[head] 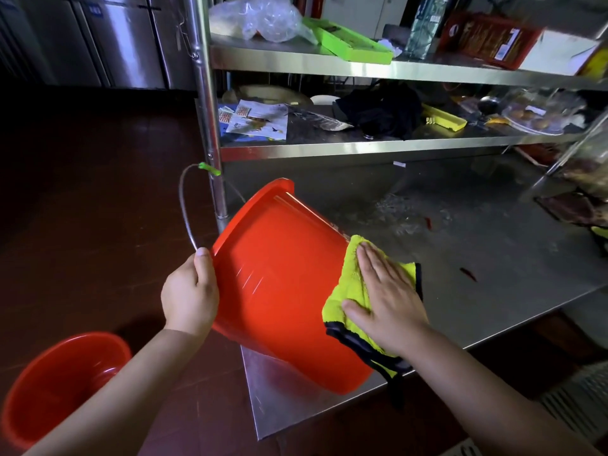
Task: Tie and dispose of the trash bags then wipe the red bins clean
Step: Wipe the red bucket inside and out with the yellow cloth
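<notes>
A: Far left, a second round red plastic bin [62, 386] stands upright on the dark red floor [98, 192], mouth up, glossy inside, and no bag in it that I can see

B: So the bagging looks done to me. No trash bag shows anywhere here, tied or otherwise. Whether that floor bin has been wiped, I cannot tell

A: Moving in, the left hand [189, 296] has its fingers curled over the rim of the tilted smooth red plastic bucket-shaped bin [279, 284], thumb up on the lip. Behind it the thin wire bail handle [184, 205] with a green grip swings free

B: That bin lies on its side, base towards us on the corner of the brushed stainless steel worktop [477, 258], mouth angled away to the upper left. Hard, slick plastic with faint vertical scuffs, tapering to the base

A: And to the right, the right hand [388, 291] lies flat, fingers straight and together, pressing a fluffy yellow-green microfibre cloth with dark edging [348, 291] against the bin's outer wall

B: Soft pile on shiny plastic, a loose corner dangling over the worktop's edge. I'd call this mid-wipe on the outside; the inside may be left

A: Further right, the steel looks smeared, with a small red scrap [468, 274] lying on it, and cluttered metal shelves [362, 146] above
</notes>
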`<state>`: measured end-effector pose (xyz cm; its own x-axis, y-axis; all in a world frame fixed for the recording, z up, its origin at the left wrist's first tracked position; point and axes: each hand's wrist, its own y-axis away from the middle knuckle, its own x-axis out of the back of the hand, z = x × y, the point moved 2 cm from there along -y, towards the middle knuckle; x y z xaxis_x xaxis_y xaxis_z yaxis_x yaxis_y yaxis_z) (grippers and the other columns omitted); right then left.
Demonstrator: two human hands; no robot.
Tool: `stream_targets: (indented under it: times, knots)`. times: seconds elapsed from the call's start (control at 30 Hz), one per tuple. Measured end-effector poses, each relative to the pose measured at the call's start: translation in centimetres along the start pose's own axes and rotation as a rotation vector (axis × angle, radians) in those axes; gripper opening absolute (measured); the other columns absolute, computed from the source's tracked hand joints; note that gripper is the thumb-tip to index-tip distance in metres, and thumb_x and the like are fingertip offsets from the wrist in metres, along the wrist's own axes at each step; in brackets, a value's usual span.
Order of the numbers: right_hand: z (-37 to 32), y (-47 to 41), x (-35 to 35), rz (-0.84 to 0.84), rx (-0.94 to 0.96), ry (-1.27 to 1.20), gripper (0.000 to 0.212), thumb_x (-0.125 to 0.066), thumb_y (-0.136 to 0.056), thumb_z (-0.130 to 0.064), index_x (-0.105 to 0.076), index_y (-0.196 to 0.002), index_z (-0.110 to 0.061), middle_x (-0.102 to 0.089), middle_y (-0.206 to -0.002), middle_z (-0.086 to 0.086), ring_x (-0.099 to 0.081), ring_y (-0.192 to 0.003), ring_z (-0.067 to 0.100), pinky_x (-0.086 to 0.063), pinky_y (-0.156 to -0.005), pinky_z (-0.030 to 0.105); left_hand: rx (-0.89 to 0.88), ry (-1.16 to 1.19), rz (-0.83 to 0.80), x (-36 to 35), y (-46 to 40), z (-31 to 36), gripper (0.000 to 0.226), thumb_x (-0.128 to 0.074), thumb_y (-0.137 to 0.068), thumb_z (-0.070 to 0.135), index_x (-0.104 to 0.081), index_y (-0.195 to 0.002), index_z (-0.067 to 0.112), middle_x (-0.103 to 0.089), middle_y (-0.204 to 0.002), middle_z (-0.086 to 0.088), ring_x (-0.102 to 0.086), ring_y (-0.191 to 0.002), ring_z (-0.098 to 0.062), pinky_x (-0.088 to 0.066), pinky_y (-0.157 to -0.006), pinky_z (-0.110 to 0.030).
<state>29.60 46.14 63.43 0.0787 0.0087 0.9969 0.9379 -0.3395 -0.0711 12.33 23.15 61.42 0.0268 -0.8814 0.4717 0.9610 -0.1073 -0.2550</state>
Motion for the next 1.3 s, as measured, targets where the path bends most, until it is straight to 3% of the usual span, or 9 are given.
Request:
stream_targets:
  times: [0.27, 0.43, 0.53, 0.63, 0.7, 0.77, 0.83, 0.9, 1.3]
  knots:
    - [-7.0, -7.4, 1.3, 0.046, 0.085, 0.029, 0.103, -0.025, -0.077, -0.075, 0.005, -0.150, -0.008, 0.004, -0.160, 0.010, 0.004, -0.147, 0.023, -0.005, -0.119, 0.044, 0.029, 0.023, -0.012, -0.9, -2.4, 0.0, 0.051, -0.020, -0.089, 0.047, -0.037, -0.056, 0.011, -0.048, -0.056, -0.012, -0.050, -0.062, -0.037, -0.041, -0.063, -0.045]
    - [-10.5, -11.3, 1.7, 0.074, 0.164, 0.040, 0.101, -0.034, -0.080, -0.072, 0.004, -0.151, -0.010, 0.007, -0.160, 0.009, 0.010, -0.146, 0.024, 0.001, -0.119, 0.046, 0.057, 0.072, -0.067, -1.0, -4.0, -0.7, 0.048, -0.030, -0.100, 0.038, -0.038, -0.058, 0.016, -0.045, -0.058, -0.003, -0.046, -0.061, -0.027, -0.037, -0.063, -0.041]
    - [-10.2, -10.9, 1.3, 0.097, 0.139, 0.025, 0.101, -0.034, -0.080, -0.072, 0.007, -0.151, -0.012, 0.009, -0.160, 0.007, 0.011, -0.146, 0.023, 0.003, -0.118, 0.048, 0.172, 0.078, -0.034, -1.0, -4.2, -1.4, 0.038, -0.038, -0.097, 0.042, -0.045, -0.075, 0.012, -0.053, -0.073, -0.006, -0.051, -0.072, -0.027, -0.042, -0.072, -0.041]
    - [-10.5, -10.3, 1.0, 0.133, 0.132, 0.028, 0.101, -0.034, -0.079, -0.072, 0.005, -0.151, -0.012, 0.006, -0.160, 0.007, 0.009, -0.146, 0.024, 0.003, -0.118, 0.049, 0.262, -0.050, 0.225, -0.4, -4.1, -0.2, 0.037, -0.063, -0.084, 0.030, -0.055, -0.102, -0.002, -0.059, -0.104, -0.023, -0.054, -0.101, -0.042, -0.043, -0.091, -0.049]
    - [-11.0, -9.9, 0.9, 0.143, 0.139, 0.031, 0.101, -0.037, -0.079, -0.069, 0.003, -0.151, -0.011, 0.005, -0.160, 0.008, 0.008, -0.147, 0.024, 0.001, -0.118, 0.050, 0.060, -0.145, 0.230, -0.3, -4.3, 2.2, 0.034, -0.062, -0.083, 0.017, -0.057, -0.113, 0.002, -0.059, -0.113, -0.020, -0.049, -0.110, -0.040, -0.037, -0.097, -0.044]
    - [-11.2, -9.4, 0.9, 0.147, 0.153, 0.033, 0.101, -0.039, -0.078, -0.067, 0.003, -0.151, -0.011, 0.004, -0.160, 0.008, 0.008, -0.147, 0.024, 0.001, -0.118, 0.050, -0.187, -0.158, 0.077, -1.0, -5.3, 4.3, 0.018, -0.052, -0.092, 0.018, -0.065, -0.098, 0.006, -0.066, -0.094, -0.016, -0.054, -0.096, -0.036, -0.038, -0.086, -0.039]
    - [-10.9, -8.4, 0.8, 0.159, 0.181, 0.049, 0.099, -0.038, -0.079, -0.066, 0.003, -0.151, -0.011, 0.004, -0.160, 0.008, 0.007, -0.147, 0.023, 0.000, -0.118, 0.049, -0.128, -0.073, -0.132, -2.0, -6.4, 5.1, 0.040, -0.042, -0.098, 0.033, -0.056, -0.067, 0.011, -0.055, -0.062, -0.007, -0.050, -0.068, -0.031, -0.038, -0.064, -0.036]
    - [-9.8, -7.0, 0.7, 0.154, 0.227, 0.064, 0.097, -0.037, -0.080, -0.065, 0.002, -0.151, -0.012, 0.004, -0.160, 0.007, 0.008, -0.147, 0.022, -0.002, -0.119, 0.047, -0.022, -0.007, -0.208, -2.6, -7.0, 4.9, 0.053, -0.038, -0.097, 0.043, -0.040, -0.053, 0.014, -0.042, -0.050, 0.001, -0.042, -0.054, -0.024, -0.033, -0.057, -0.035]
    - [-8.5, -3.5, 0.1, 0.012, 0.641, 0.153, 0.086, -0.042, -0.078, -0.058, -0.016, -0.151, -0.021, -0.003, -0.160, 0.005, 0.007, -0.147, 0.018, 0.001, -0.119, 0.046, 0.054, 0.118, -0.295, -2.8, -8.5, 2.1, 0.049, -0.037, -0.098, 0.041, -0.030, -0.054, 0.020, -0.030, -0.049, 0.010, -0.027, -0.040, -0.006, -0.028, -0.041, -0.022]
